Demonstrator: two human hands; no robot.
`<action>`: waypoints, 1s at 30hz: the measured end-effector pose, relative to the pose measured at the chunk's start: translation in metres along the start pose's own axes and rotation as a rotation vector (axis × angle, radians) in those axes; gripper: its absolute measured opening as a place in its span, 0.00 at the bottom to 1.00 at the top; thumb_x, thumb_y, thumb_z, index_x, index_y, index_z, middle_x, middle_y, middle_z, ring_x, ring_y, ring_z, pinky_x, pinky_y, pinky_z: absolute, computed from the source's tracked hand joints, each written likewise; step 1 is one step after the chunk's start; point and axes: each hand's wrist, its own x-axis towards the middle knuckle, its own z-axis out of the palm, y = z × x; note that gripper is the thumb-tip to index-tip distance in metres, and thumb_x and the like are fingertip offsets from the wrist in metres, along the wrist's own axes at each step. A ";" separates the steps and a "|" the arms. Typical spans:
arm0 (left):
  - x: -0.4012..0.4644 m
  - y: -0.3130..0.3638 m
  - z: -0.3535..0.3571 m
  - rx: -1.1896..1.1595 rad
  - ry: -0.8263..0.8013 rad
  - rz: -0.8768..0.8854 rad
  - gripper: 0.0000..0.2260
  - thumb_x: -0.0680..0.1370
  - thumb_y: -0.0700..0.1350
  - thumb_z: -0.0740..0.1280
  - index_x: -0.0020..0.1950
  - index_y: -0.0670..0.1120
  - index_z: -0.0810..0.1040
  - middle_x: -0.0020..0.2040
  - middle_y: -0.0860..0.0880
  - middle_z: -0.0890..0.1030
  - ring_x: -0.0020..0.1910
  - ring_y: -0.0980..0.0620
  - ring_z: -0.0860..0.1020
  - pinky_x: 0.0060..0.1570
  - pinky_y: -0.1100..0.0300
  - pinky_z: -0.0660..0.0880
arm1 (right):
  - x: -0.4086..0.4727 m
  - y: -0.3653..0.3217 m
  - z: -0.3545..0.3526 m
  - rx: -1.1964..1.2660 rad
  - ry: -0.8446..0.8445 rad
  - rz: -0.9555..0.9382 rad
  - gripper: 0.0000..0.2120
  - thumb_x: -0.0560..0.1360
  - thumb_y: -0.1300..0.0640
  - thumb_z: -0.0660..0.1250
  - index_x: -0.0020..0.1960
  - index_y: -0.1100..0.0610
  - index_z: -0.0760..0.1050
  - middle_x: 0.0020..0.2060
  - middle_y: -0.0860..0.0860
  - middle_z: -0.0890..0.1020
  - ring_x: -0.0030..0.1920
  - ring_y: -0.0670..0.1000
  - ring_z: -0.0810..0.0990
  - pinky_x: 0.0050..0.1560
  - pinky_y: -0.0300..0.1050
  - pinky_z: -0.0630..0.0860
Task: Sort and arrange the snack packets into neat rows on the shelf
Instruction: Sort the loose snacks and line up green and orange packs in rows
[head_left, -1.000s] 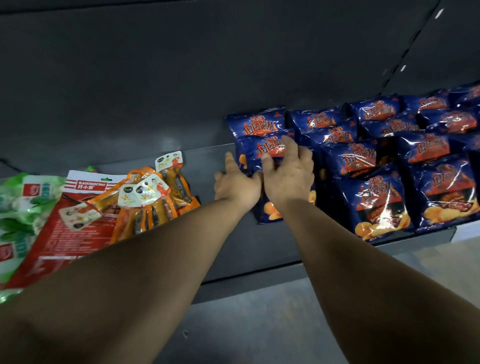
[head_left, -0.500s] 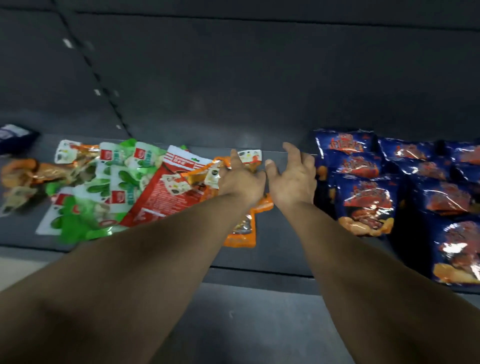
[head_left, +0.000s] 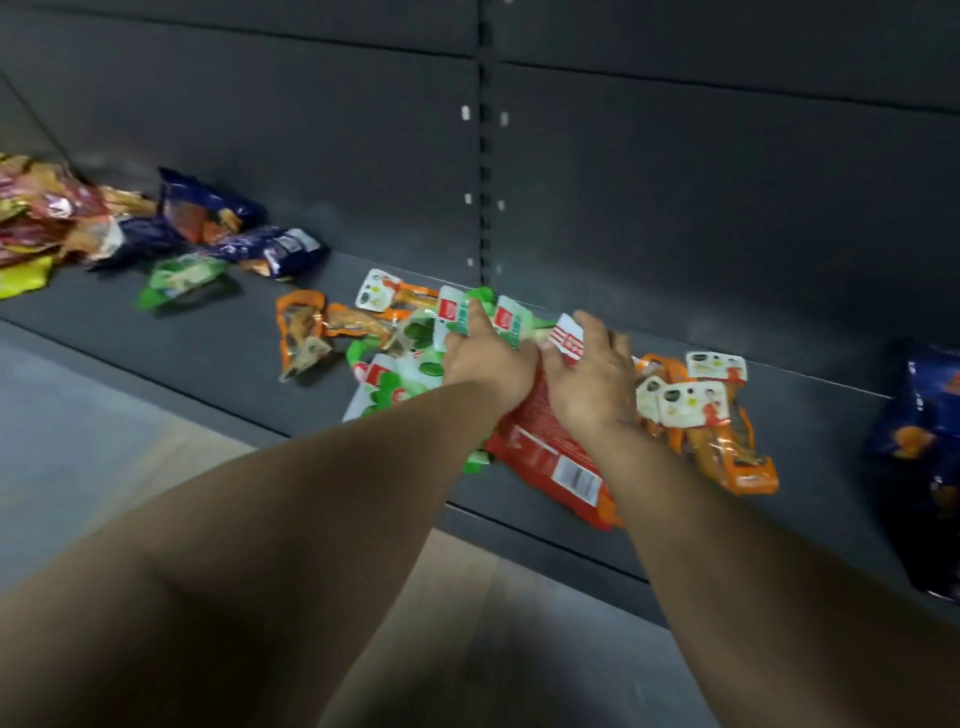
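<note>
The shelf (head_left: 171, 358) is showing a dark matt painted-metal look, smooth, and the back panel (head_left: 701, 208) rising behind the shelf is looking the same. On the shelf, the red packet (head_left: 545, 447) is shining as glossy plastic film with a white printed barcode patch. The green packets (head_left: 415, 364) left of it and the orange packets (head_left: 727, 441) right of it are glinting like crinkled plastic. The blue packets (head_left: 930, 415) at the shelf's right end are gleaming as glossy foil-like film.

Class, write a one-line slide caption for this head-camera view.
Both hands, left and right, press on mixed green packets and a red packet on the dark shelf.
</note>
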 end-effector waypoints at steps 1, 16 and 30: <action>0.007 -0.008 -0.011 -0.007 0.007 -0.002 0.35 0.78 0.56 0.60 0.78 0.51 0.43 0.76 0.38 0.54 0.72 0.38 0.63 0.69 0.48 0.64 | -0.001 -0.007 0.011 -0.015 -0.012 -0.007 0.25 0.78 0.47 0.61 0.73 0.50 0.62 0.68 0.56 0.66 0.68 0.58 0.66 0.66 0.50 0.64; 0.146 -0.166 -0.177 -0.212 0.189 -0.281 0.33 0.79 0.55 0.59 0.78 0.50 0.47 0.73 0.40 0.57 0.69 0.38 0.65 0.68 0.48 0.65 | 0.017 -0.172 0.182 -0.047 -0.159 -0.115 0.26 0.77 0.47 0.62 0.73 0.51 0.62 0.71 0.55 0.64 0.70 0.57 0.65 0.67 0.48 0.63; 0.285 -0.206 -0.179 -0.464 0.133 -0.417 0.31 0.76 0.60 0.63 0.70 0.39 0.65 0.67 0.39 0.72 0.65 0.40 0.71 0.65 0.50 0.69 | 0.053 -0.211 0.244 -0.120 -0.239 -0.136 0.27 0.78 0.45 0.62 0.74 0.48 0.60 0.72 0.51 0.62 0.70 0.53 0.65 0.59 0.44 0.66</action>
